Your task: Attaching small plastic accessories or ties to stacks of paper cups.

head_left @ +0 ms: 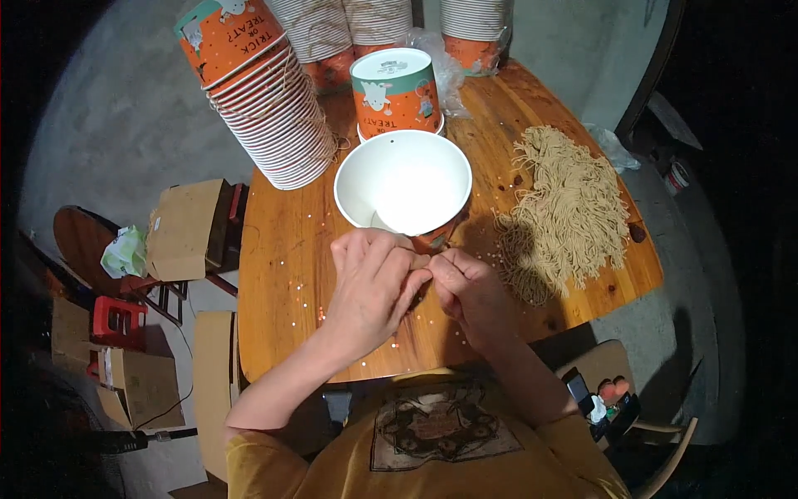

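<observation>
Your work sits mid-tabletop: white-lined paper bucket [362, 179], open mouth tipped up toward you, bit of orange outer wall showing at its near right. Your left hand [370, 270] is at the bucket's near rim, fingers bent and bunched narrow. Your right hand [470, 287] meets it just right of there, thumb and fingers drawn in tight, tips against the left's. Cannot tell what, if anything, either one pinches; your fingers hide it.

Just beyond the bucket, an upside-down bucket [397, 96], orange and green. Left of that, a tall nested bucket stack [270, 125] leans, tan strands hanging off it. To the right, a loose heap of tan cords [578, 208], its near-left part in shadow. Far side: more bucket stacks [378, 23] and a clear plastic bag [450, 79]. Small pale and orange dots dot the tabletop [278, 241]. Off to your left, a cardboard box [184, 231] and a red stool [116, 318].
</observation>
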A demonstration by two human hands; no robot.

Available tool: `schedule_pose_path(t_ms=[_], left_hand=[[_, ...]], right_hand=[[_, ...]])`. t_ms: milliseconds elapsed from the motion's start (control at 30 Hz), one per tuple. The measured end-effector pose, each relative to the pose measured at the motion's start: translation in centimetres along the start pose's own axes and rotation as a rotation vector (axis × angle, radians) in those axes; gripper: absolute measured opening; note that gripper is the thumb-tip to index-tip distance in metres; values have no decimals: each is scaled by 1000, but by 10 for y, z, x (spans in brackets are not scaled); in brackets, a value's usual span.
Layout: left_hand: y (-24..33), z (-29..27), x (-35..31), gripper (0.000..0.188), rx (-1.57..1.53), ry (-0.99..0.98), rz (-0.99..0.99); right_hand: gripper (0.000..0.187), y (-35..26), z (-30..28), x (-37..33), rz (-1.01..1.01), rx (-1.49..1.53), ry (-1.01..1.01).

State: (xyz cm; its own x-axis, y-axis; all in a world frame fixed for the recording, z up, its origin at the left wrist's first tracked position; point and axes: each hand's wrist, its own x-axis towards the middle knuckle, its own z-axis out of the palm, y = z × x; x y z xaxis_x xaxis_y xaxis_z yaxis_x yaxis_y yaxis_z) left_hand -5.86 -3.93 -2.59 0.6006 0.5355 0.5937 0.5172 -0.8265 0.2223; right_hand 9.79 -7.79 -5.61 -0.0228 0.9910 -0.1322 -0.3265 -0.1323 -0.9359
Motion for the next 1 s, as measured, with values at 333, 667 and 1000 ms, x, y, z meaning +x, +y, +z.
schedule_pose_path(t_ms=[333,667,1000], left_hand=[[2,5,-2,17,152,62,73],[-15,3,11,25,91,118,-40],[-24,-2,33,24,-36,-141,-108]], right_hand=[[20,3,-3,0,-69,-59,-16],[6,12,1,10,-385,-279,219],[14,27,-1,43,-993,-856,479]])
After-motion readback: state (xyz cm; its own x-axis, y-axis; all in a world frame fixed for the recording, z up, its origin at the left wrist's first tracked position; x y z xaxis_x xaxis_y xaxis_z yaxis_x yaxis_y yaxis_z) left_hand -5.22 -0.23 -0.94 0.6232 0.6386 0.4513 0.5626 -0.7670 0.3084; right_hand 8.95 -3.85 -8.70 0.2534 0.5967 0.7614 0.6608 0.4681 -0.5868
